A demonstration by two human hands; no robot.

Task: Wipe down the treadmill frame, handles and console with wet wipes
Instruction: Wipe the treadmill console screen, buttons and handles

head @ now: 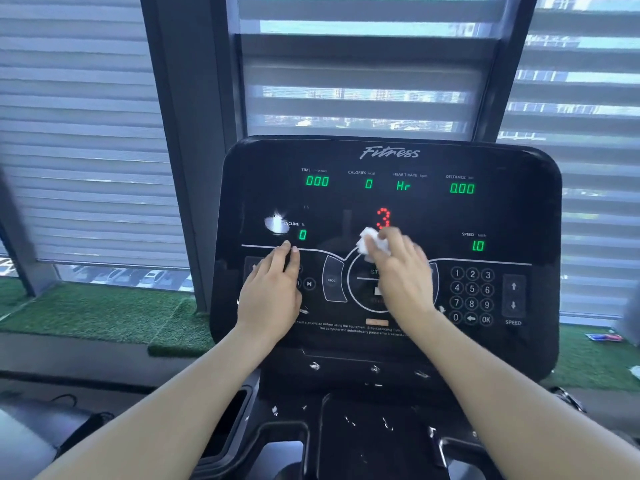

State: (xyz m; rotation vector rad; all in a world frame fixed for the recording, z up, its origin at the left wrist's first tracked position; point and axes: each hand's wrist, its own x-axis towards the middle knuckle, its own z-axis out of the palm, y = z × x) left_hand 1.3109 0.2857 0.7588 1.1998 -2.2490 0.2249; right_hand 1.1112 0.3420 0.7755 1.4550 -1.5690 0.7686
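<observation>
My right hand point(398, 268) pinches a soft, limp wipe point(372, 243) against the console point(519, 209) centre, at 6 o'clock below the red 3 point(383, 218); my left hand point(273, 289) rests flat at 9 o'clock. Bunched, it should grip best.

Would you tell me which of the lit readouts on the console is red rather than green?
The large dotted 3 at the console's centre, just above the wet wipe. The other lit readouts are green.
</observation>
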